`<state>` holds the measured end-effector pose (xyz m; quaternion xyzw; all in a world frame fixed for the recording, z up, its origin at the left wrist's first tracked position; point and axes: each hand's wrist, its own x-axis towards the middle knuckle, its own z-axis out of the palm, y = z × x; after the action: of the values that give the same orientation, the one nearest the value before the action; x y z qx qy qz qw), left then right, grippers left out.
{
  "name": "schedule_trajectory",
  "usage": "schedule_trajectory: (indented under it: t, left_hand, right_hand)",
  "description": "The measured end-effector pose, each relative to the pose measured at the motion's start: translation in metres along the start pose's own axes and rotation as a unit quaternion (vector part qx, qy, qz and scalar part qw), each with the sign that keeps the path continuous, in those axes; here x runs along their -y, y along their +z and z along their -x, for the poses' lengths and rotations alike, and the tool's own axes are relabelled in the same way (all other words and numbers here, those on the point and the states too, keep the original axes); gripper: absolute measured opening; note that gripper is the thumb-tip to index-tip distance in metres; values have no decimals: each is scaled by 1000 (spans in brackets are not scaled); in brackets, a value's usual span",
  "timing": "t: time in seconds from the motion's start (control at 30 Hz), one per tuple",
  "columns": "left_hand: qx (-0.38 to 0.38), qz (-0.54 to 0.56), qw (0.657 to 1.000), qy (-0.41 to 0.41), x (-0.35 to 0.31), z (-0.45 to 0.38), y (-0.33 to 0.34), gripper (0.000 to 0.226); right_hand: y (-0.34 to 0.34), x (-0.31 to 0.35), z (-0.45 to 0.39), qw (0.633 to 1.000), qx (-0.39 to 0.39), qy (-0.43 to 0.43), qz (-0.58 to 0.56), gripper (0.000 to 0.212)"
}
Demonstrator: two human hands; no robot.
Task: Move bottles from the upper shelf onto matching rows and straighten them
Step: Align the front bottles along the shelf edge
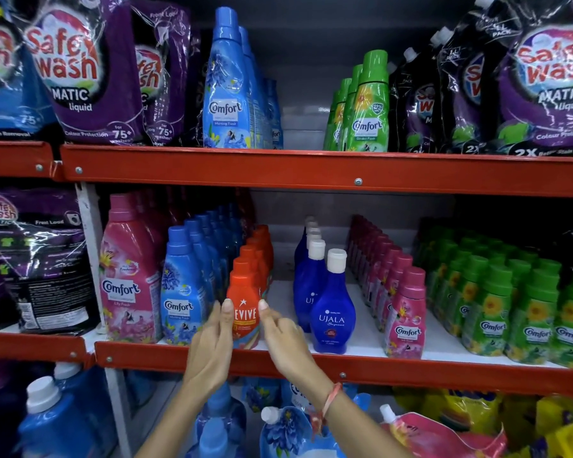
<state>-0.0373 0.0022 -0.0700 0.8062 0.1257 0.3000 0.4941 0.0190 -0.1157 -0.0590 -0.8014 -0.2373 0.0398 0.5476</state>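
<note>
A red Revive bottle [245, 292] stands at the front of its orange-red row on the middle shelf [411, 375]. My left hand [212, 342] presses its left side, thumb on the label. My right hand [282, 335] touches its right side with a fingertip. The upper shelf [278, 170] holds tall blue Comfort bottles [227, 94] and green Comfort bottles [368, 107]. On the middle shelf are a blue Comfort row [182, 292], dark blue Ujala bottles [333, 312], a small pink Comfort row [407, 312] and green Comfort rows [490, 309].
Purple Safewash pouches [80, 71] fill the upper left, and black ones [543, 87] the upper right. A large pink Comfort bottle [126, 276] stands at the middle shelf's left. White gaps show beside the Ujala bottles. Refill pouches and blue jugs [57, 421] sit below.
</note>
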Motion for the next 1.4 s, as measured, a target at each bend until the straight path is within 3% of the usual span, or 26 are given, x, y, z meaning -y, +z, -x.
schedule_trajectory:
  t: [0.07,0.13,0.27,0.43,0.53,0.63,0.73,0.83,0.97,1.4]
  left_hand:
    - [-125,-12,989,80,-4,12,5,86]
    - [-190,-5,970,151,-8,18,13,58]
    - [-121,11,975,188,-16,20,41,38]
    - [-19,65,994,87,-39,27,73,46]
    - [46,103,993,28,-50,30,89,50]
    - [96,122,988,0,-44,25,103,83]
    - [135,134,982,-16,-46,21,104,100]
    - [173,165,970,-33,-56,23,99,90]
    - [168,176,969,-50,-64,27,95,47]
    - [122,167,977,-48,-47,16,89,59]
  right_hand:
    - [-11,-3,11,992,-107,-61,28,47]
    - [-23,-10,18,978,-183,-96,17,41]
    - [-50,-22,29,950,-288,-121,5,29]
    - [-74,-37,34,922,-370,-112,7,13]
    - [-85,-44,34,940,-335,-56,-18,22]
    - [-93,-41,34,974,-218,21,-49,55]
    - [-95,-38,29,985,-151,49,-62,60]
    - [-97,-36,25,984,-148,61,-76,62]
    - [-98,-35,25,984,-133,51,-107,57]
    - [-83,-42,10,987,-92,67,-113,66]
